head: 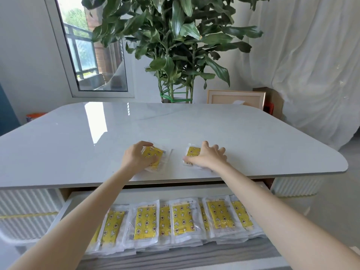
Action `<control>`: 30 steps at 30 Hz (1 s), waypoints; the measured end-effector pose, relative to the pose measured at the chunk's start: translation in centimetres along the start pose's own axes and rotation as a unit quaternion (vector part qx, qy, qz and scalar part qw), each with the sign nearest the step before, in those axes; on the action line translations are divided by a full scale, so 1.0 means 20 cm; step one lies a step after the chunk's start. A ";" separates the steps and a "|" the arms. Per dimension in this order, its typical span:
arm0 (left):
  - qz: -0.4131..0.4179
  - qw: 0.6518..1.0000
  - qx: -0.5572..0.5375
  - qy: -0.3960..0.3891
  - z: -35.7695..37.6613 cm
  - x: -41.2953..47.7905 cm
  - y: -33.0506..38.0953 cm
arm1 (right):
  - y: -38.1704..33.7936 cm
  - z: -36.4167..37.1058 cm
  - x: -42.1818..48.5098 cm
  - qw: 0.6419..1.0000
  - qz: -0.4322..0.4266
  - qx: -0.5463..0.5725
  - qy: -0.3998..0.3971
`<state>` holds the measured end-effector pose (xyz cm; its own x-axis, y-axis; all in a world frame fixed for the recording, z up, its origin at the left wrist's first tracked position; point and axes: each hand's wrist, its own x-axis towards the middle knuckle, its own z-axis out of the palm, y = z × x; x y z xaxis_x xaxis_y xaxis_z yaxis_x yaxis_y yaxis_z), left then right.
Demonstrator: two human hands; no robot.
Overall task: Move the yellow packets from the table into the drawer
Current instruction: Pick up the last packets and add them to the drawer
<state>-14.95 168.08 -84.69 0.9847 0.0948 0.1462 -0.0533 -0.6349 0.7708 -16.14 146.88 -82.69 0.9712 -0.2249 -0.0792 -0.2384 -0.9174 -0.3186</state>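
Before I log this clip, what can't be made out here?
All head view:
- Right packet: mostly under the right hand; gripped or just pressed is unclear.
- Left packet: partly behind the left hand; one or several, unclear.
- Drawer: left end behind the left forearm, near side runs off the bottom edge.
- Print on drawer packets: too small.
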 end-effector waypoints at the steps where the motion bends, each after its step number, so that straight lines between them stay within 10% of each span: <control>1: -0.005 1.000 -0.006 -0.006 -0.01 0.00 0.00 | -0.02 0.00 0.00 1.000 0.008 0.017 -0.001; 14: -0.014 0.997 -0.073 -0.015 -0.10 -0.14 0.00 | -0.07 -0.05 0.00 0.969 0.016 0.238 -0.059; 30: -0.035 0.975 -0.164 -0.144 -0.36 -0.50 -0.08 | 0.03 0.00 -0.45 0.817 -0.033 0.540 -0.199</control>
<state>-25.94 173.79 -82.95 0.9911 -0.1203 -0.0570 0.0112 -0.3515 0.9361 -25.06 148.39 -82.06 0.9562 0.1346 -0.2598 -0.2553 -0.0501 -0.9656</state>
